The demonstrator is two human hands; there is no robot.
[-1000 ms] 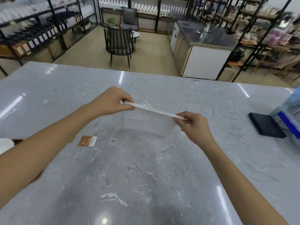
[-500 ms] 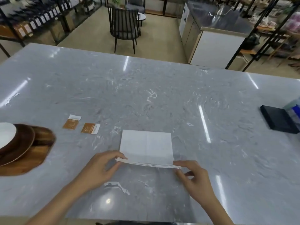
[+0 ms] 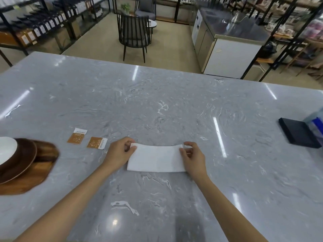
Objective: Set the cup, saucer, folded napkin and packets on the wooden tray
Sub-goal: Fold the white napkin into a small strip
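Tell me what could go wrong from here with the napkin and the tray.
The napkin is only pinched at its far corners by the left hand and right hand, so the fold might spring open when lifted. The wooden tray already carries a saucer, leaving little bare room; the packets could get crowded.

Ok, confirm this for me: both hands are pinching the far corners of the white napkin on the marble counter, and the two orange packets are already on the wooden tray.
Not quite. The head view shows the two orange packets lying on the marble counter, right of the wooden tray, not on it. The rest holds: the left hand and right hand pinch the far corners of the white napkin.
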